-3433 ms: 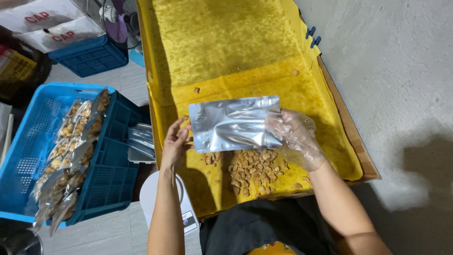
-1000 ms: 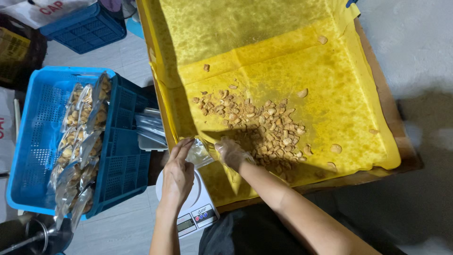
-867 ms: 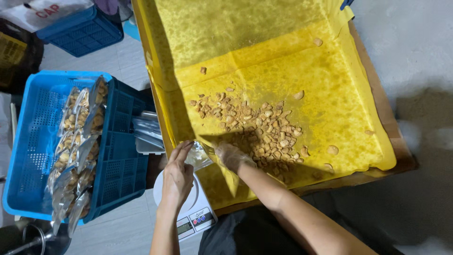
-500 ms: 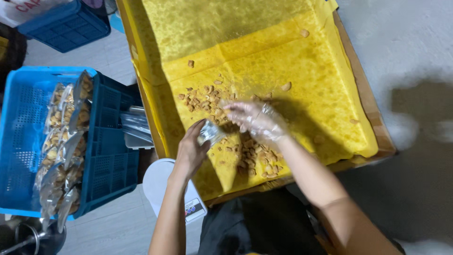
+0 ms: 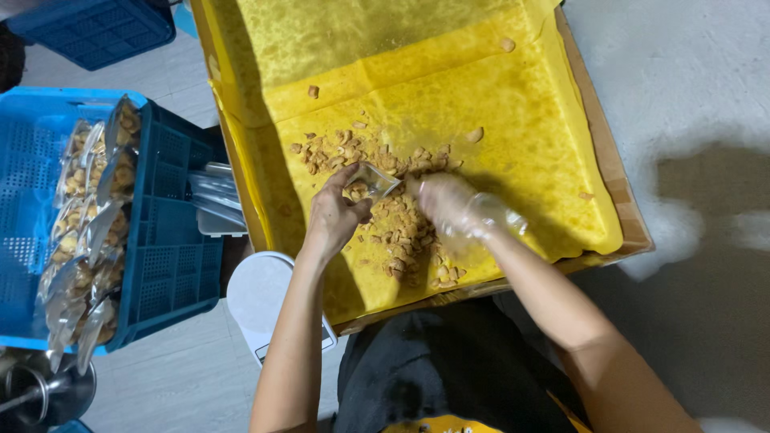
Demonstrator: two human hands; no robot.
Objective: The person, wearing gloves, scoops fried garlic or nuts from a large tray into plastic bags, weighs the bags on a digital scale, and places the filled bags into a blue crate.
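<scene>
My bare left hand (image 5: 335, 215) grips a small clear plastic pouch (image 5: 370, 181) by its edge, thumb and fingers pinched on it, its mouth tilted toward the pile. The pouch sits low over the heap of pale brown nut pieces (image 5: 393, 216) spread on the yellow cloth-lined cardboard tray (image 5: 513, 120) — a few pieces show through its clear side.

My right hand (image 5: 449, 204), in a thin transparent glove, is just beside the pouch mouth, resting on the nuts. It is motion-blurred; fingers look curled together, but I cannot tell whether they hold anything.

Stray nut pieces lie apart from the heap, toward the far side of the cloth, one near the far corner.

To my left — a blue plastic slatted crate (image 5: 172, 240) holding a row of filled clear pouches (image 5: 84, 232) standing on edge. Between crate and tray lies a small stack of empty silvery pouches (image 5: 215, 200). Near my left forearm, a white round-topped scale (image 5: 261, 301) sits partly under the tray's near edge. A second dark blue crate (image 5: 96, 28) stands further off on the grey floor (image 5: 690, 72). A metal vessel (image 5: 44, 389) shows at the lower left corner.
</scene>
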